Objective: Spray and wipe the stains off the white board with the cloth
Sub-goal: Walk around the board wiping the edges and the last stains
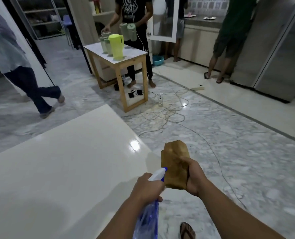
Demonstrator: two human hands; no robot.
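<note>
Spray bottle [147, 214] left, cloth [175, 166] right

The white board [60, 166] fills the lower left of the frame; just right of its edge, at lower centre, the left hand [146, 188] holds the spray bottle [148, 216] and the right hand [194, 178] the cloth [175, 165] — cables [165, 111] lie on the floor above them, and the desk [134, 54] with jugs [116, 46] stands at upper centre.
</note>
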